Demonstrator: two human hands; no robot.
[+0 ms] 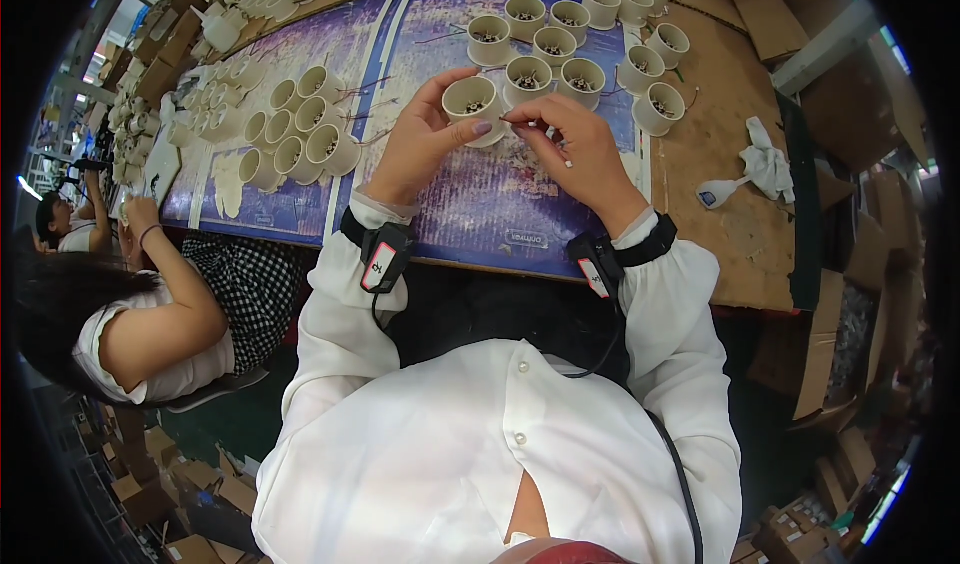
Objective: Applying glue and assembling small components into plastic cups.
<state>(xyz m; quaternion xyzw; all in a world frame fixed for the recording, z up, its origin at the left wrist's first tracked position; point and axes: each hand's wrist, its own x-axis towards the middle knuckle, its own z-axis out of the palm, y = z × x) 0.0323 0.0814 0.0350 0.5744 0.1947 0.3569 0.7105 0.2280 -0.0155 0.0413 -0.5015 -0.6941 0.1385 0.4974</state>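
Note:
My left hand (422, 146) is wrapped round a cream cylindrical cup (460, 114), its thumb along the near side. The cup stands on a round base, and small dark and metallic pieces lie inside it. Close to the cup's right side, my right hand (575, 142) pinches a thin wire (507, 120) between thumb and fingertips. Small white bits (568, 163) show under its curled fingers; I cannot tell whether they belong to the wire. Just behind my hands stand similar filled cups (527, 76).
More cream cups (297, 154) with thin wires stand in a cluster at left, others along the far edge. On the brown cardboard (715, 234) at right lie a white-and-blue object (716, 193) and a crumpled white cloth (767, 161). A co-worker (160, 314) sits at my left.

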